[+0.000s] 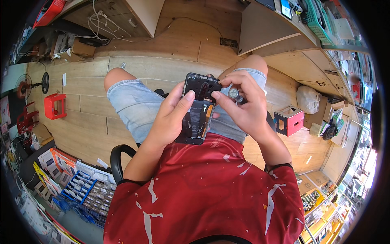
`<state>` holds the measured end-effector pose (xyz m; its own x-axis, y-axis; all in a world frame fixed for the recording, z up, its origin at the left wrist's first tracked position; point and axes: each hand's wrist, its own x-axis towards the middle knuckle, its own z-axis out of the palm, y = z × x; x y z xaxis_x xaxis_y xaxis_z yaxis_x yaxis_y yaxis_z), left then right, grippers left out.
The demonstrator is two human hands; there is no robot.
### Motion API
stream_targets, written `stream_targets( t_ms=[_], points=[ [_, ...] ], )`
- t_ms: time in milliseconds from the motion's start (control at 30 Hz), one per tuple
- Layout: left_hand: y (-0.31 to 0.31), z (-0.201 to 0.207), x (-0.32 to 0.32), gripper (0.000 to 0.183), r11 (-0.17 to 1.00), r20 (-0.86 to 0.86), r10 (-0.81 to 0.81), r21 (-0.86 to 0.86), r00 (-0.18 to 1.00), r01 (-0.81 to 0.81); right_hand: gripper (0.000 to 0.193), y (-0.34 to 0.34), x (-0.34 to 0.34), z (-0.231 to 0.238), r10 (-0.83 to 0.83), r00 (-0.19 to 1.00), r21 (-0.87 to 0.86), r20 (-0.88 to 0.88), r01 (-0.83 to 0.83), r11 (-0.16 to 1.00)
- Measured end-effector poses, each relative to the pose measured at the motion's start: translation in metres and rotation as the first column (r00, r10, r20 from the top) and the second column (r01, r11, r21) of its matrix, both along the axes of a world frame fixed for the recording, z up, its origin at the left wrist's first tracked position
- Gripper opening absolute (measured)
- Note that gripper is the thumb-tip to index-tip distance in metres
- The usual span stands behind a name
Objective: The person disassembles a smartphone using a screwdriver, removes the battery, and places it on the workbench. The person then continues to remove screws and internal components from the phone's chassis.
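A smartphone with its back cover off lies tilted over my lap, its battery and dark inner cover showing. My left hand is closed around its left side, the thumb lying across the inner cover. At the phone's upper right edge, the thumb and forefinger of my right hand touch the frame; whether they pinch a small part there, I cannot make out. Tucked in the same hand is what looks like a screwdriver, its round grey end cap marked with a cross and its shaft hidden.
Wooden cabinets stand ahead on the right, with a green basket on top. A pink folding stool is at the right, a red stool at the left. Blue trays of small parts sit behind the black armrest.
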<state>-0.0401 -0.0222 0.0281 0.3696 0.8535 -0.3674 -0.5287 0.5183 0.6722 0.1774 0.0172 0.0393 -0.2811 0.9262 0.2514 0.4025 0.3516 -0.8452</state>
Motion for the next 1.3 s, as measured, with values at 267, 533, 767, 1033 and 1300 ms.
stream_targets(
  t_ms=[267, 533, 767, 1033, 1300],
  points=[
    [0.001, 0.001, 0.0, 0.041, 1.0, -0.013, 0.004, -0.022, 1.0, -0.004, 0.029, -0.001, -0.004, -0.002, -0.044, 0.998, -0.02, -0.035, 0.043, 0.999],
    [0.0, 0.0, 0.0, 0.042, 1.0, -0.013, 0.009, -0.026, 1.0, -0.009, 0.03, 0.001, -0.002, -0.002, -0.035, 0.999, 0.062, 0.032, 0.033, 0.998],
    [-0.002, 0.002, 0.001, 0.039, 0.999, -0.033, 0.024, -0.035, 0.999, -0.025, 0.032, 0.001, -0.002, -0.001, -0.028, 0.999, 0.034, 0.029, 0.027, 0.999],
    [-0.004, 0.001, 0.004, 0.042, 0.999, 0.023, 0.013, -0.041, 1.0, -0.012, 0.022, -0.01, -0.009, -0.001, -0.189, 0.923, -0.48, -0.336, 0.005, 0.877],
    [-0.006, 0.004, 0.0, 0.029, 0.998, -0.085, -0.049, 0.044, 0.995, 0.052, 0.015, -0.013, -0.004, -0.003, -0.043, 0.954, -0.386, -0.297, -0.079, 0.919]
  ],
)
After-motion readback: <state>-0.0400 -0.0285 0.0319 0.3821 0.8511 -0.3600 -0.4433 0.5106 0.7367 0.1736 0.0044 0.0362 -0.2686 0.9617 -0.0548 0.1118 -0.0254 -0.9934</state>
